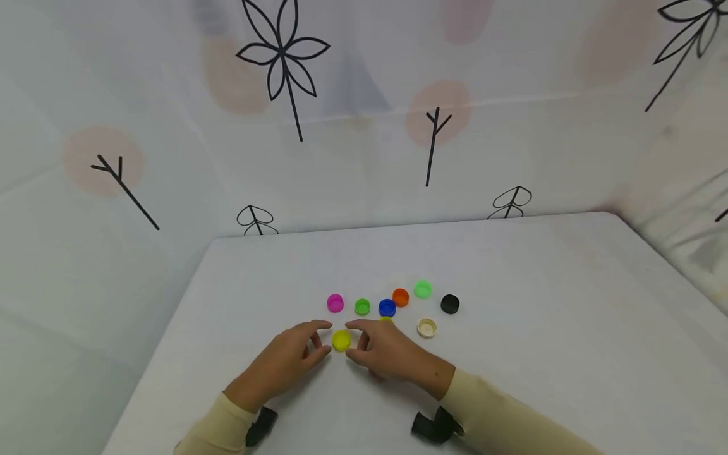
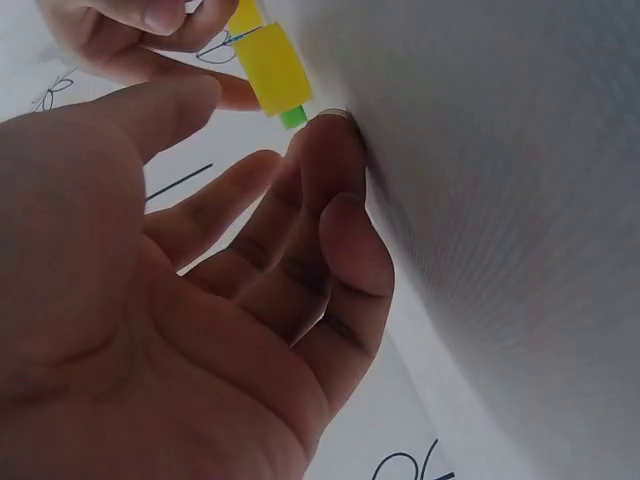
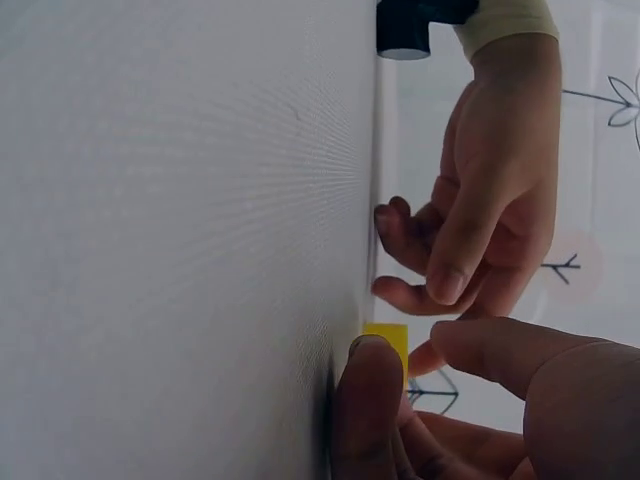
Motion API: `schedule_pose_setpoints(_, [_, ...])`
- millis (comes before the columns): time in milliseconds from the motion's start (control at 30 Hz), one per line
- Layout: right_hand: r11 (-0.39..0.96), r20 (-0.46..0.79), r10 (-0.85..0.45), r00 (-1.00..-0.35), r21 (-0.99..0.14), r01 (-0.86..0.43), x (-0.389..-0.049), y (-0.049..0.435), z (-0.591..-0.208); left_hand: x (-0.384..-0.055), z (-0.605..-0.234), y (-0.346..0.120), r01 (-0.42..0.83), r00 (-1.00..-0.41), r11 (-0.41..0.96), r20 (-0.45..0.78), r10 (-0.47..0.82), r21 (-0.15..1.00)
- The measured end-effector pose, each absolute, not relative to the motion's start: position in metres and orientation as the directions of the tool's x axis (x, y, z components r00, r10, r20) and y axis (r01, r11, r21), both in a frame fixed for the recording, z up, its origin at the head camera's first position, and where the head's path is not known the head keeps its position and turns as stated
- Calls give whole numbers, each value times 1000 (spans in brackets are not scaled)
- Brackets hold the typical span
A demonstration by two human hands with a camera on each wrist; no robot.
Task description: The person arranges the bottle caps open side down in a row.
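A yellow bottle cap lies on the white table between my two hands. To its left is my left hand, thumb and index finger bent and spread with nothing between them. My right hand hovers at the right side of the cap, its thumb and index apart in the same way. In the left wrist view the yellow cap appears beyond the left fingertips. The right wrist view has the yellow cap partly behind the right thumb; whether they touch is unclear.
Behind the hands lie a magenta cap, a green cap, a blue cap, an orange cap, a light green cap, a black cap and a cream cap. Another yellow cap is mostly hidden by the right hand.
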State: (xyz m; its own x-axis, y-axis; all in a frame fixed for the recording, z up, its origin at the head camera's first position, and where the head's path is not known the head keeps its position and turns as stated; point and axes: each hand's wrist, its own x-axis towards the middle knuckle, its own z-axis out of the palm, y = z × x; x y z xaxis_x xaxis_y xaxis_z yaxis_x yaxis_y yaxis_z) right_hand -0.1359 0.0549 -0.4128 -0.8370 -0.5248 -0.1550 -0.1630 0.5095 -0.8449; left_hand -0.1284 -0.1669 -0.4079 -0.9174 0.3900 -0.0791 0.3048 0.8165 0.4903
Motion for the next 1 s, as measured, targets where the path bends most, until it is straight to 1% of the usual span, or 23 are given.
schedule_pose_setpoints(167, [516,-192,-521,-832,-847,-127,-138,54,-417,-132,-409,-163,273,-914,813,-124,385,514])
schedule_pose_setpoints(333, [498,-189,-529,-828,-858,-123,-139,55,-419,-136,-409,-160,282,-908,808,-127,399,518])
schedule_pose_setpoints(700, [471,-198,-539,-819,-877,-98,-141,60,-421,-141,-412,-161,213,-915,788,-165,368,578])
schedule_pose_setpoints(1000, [472,-213,-536,-817,-878,-81,-142,57,-423,-137,-412,-163,249,-919,772,-110,379,585])
